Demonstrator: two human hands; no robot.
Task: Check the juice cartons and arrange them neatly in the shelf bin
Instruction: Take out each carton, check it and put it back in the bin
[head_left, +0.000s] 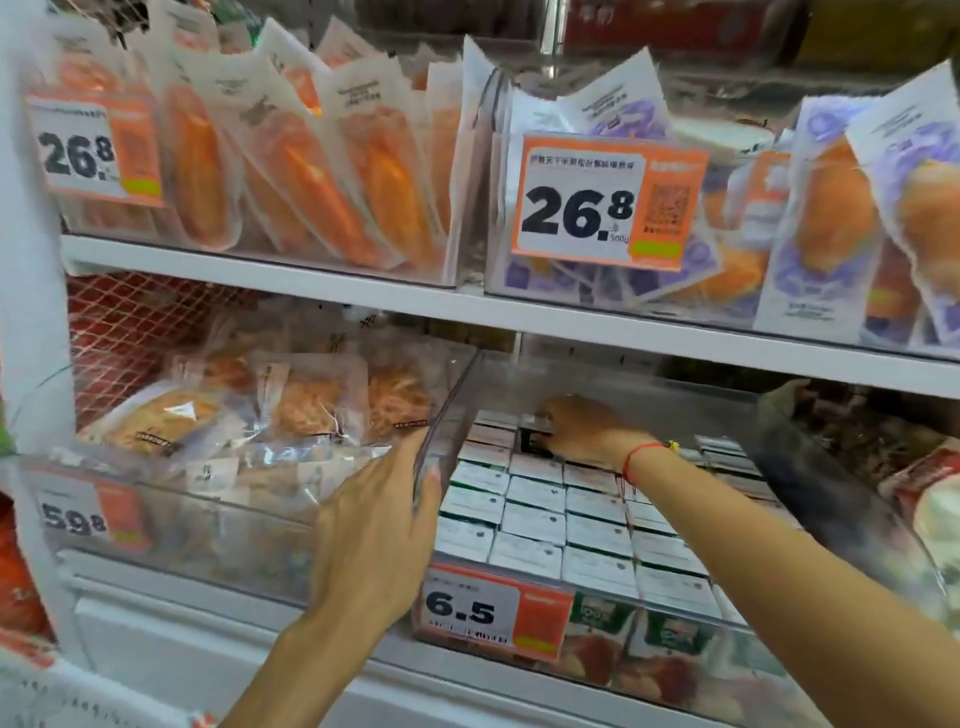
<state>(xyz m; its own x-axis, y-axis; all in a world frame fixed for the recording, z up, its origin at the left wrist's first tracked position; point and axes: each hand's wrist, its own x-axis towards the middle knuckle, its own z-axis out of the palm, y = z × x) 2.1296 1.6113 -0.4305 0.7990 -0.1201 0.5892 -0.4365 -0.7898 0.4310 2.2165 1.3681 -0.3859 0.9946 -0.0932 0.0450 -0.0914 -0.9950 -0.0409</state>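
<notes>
Left hand (382, 512) is on the clear bin (441, 441), fingers curled over the top of its left wall, thumb side toward the neighbouring bin of bagged snacks (218, 415). Right hand (582, 428) is reaching deep toward the back of the bin, fingers bent down onto one dark-faced carton (535, 441) that stands tilted among the others; it looks like a pinch on its top edge, though the fingertips are hidden. A red string bracelet (639, 457) sits on that wrist. The juice cartons (545, 519) fill the bin in tight rows, white tops up, from the front edge back to the rear. On the bin's front wall, an orange price tag (493, 608) reads 6.5. Above, the upper shelf (363, 291) carries bins of orange and purple packets (322, 171), tagged 26.8.
</notes>
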